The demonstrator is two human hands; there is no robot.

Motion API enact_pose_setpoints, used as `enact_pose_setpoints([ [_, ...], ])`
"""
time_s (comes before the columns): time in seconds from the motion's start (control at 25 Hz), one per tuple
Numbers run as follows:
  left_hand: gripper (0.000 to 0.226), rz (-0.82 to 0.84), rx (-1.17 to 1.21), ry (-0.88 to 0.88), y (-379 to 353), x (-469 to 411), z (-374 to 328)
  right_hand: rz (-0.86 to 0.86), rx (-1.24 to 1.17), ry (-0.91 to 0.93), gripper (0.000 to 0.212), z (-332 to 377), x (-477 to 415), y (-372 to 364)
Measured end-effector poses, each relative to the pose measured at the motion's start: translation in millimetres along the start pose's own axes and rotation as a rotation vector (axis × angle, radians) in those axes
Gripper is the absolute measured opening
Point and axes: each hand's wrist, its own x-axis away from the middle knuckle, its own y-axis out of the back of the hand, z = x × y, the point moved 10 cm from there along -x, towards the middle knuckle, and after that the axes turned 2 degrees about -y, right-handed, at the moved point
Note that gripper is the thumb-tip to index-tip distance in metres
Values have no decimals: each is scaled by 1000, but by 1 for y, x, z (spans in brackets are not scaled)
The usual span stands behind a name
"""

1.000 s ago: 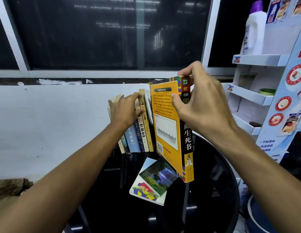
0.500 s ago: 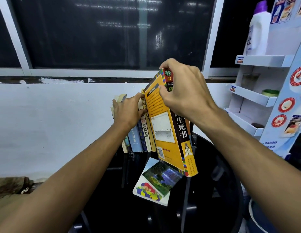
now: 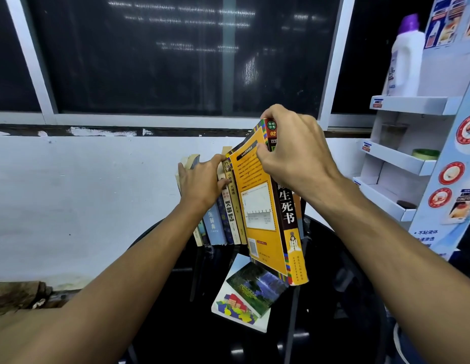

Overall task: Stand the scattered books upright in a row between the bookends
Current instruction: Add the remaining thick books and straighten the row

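**A:** Your right hand [image 3: 294, 153] pinches the yellow book [image 3: 262, 206] at its top corner. Your left hand [image 3: 199, 185] lies almost flat across the row of books [image 3: 223, 222], bracing it.

**B:** And a second ago?

**A:** The book stood upright then. Now it leans on the row, its lower corner over the picture book [image 3: 249, 292] lying flat. The black table [image 3: 346, 285] lies bare to the right.

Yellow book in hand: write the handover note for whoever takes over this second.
Left hand presses on the row of standing books, steadying it.
Right hand grips the top of the yellow book, tilted, beside the row's right end.
Done: several books stand upright.
Left: seat the yellow book upright, then stand the picture-cover book lying flat on the black table.
Bookends cannot be made out.
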Motion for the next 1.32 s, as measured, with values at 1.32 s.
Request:
enact_pose_setpoints([
  [1.32, 55, -53, 69, 1, -2, 0, 3, -212, -285, 78, 33, -28, -10, -84],
])
